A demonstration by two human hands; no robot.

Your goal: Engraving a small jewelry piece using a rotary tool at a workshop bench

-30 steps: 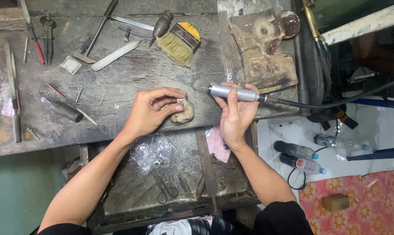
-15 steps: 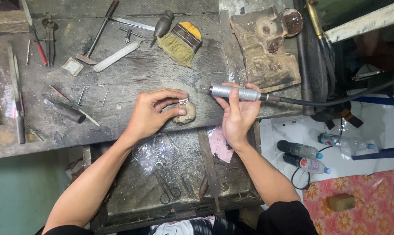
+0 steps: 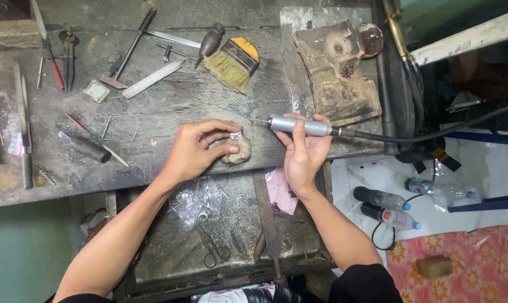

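My left hand (image 3: 198, 148) pinches a small silver ring (image 3: 236, 136) against a rounded tan bench peg (image 3: 237, 151) at the front edge of the dark wooden workbench (image 3: 153, 112). My right hand (image 3: 304, 151) grips a grey rotary handpiece (image 3: 301, 127) held level, with its thin bit pointing left toward the ring and stopping a short way from it. A black flexible cable (image 3: 422, 136) runs from the handpiece off to the right.
A yellow-handled brush (image 3: 234, 63), a hammer (image 3: 131, 47), files, pliers (image 3: 69, 50) and gravers lie on the bench behind. A scorched block (image 3: 335, 73) sits at the right rear. A drawer tray (image 3: 231, 235) below holds scissors and plastic bags. Bottles (image 3: 383, 199) lie on the floor.
The hands, ring and handpiece hold nearly the same positions; only the camera view has shifted slightly.
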